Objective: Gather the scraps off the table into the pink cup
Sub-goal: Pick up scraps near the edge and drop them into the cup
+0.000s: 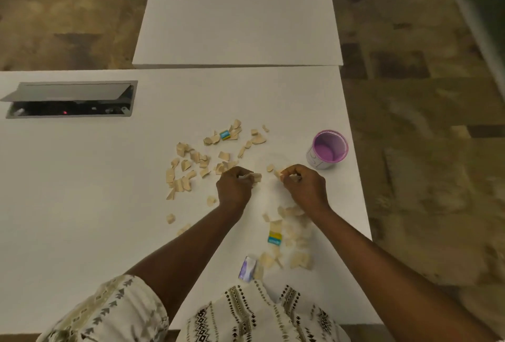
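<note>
Head view, left to right: we see a grey hatch [69,99] set into the white table [82,205], well off to the left of the left hand [234,188]. Nearer that hand, just left of it and beyond it, lies a loose scatter of scraps [188,166]. They are small torn tan pieces lying flat, their long edges pointing every way. One blue-printed scrap [224,134] lies among the far ones. The left hand is curled and pinches a pale scrap at its fingertips. Beside it but apart, the right hand [304,188] is curled too and pinches a tan scrap. Behind both hands, between the forearms, we see more pale scraps, a blue-and-yellow piece [274,237] and a purple-white piece [247,267]. Beyond and just right of the right hand stands the pink cup [328,150]. It is pink inside and at the rim, white outside, upright with its mouth up, near the table's right edge.
</note>
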### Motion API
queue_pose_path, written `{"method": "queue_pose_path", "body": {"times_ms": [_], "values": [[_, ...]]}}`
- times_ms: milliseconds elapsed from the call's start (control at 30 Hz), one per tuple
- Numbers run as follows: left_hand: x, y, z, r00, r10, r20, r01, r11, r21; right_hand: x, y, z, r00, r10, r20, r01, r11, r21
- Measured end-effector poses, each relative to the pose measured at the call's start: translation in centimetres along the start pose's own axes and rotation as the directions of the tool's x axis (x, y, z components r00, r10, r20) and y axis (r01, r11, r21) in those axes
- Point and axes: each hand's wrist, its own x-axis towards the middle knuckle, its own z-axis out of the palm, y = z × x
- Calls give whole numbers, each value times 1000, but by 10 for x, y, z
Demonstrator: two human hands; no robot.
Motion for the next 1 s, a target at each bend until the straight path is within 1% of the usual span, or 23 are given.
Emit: {"method": "queue_pose_path", "body": {"times_ms": [67, 133, 233, 267, 400, 467, 567, 633, 700, 767, 867, 1000], "values": [[6, 23, 27, 998, 42, 42, -43, 999, 14, 18, 4, -27, 998, 32, -47, -30, 998, 47], [8, 47, 53, 992, 99, 78, -102, 995, 23, 36, 9, -51, 996, 62, -57, -59, 996, 61], [12, 76, 87, 976, 170, 135, -181, 981, 70, 62, 15, -75, 977, 132, -167, -137, 990, -22], [14, 84, 97, 971, 186, 152, -201, 975, 93, 70, 17, -80, 974, 142, -179, -150, 988, -34], [20, 108, 127, 953, 236, 193, -279, 930, 240, 97, 19, -95, 970, 196, -145, -214, 969, -126], [22, 118, 136, 947, 238, 214, -297, 903, 310, 106, 17, -99, 968, 228, -101, -240, 962, -132], [26, 126, 142, 942, 224, 249, -307, 874, 377, 112, 14, -100, 971, 235, -37, -238, 965, -108], [25, 128, 143, 934, 234, 269, -328, 859, 394, 113, 13, -102, 967, 254, 1, -253, 966, -42], [21, 130, 142, 919, 264, 294, -370, 834, 408, 113, 12, -104, 962, 271, 9, -271, 962, 24], [19, 128, 141, 908, 278, 313, -393, 826, 405, 110, 10, -107, 960, 279, 7, -279, 959, 44], [15, 126, 138, 898, 285, 334, -403, 838, 369, 102, 6, -110, 958, 284, -36, -282, 959, 34], [8, 122, 127, 892, 331, 308, -422, 853, 306, 88, 2, -111, 960, 258, -108, -249, 965, 86]]}}
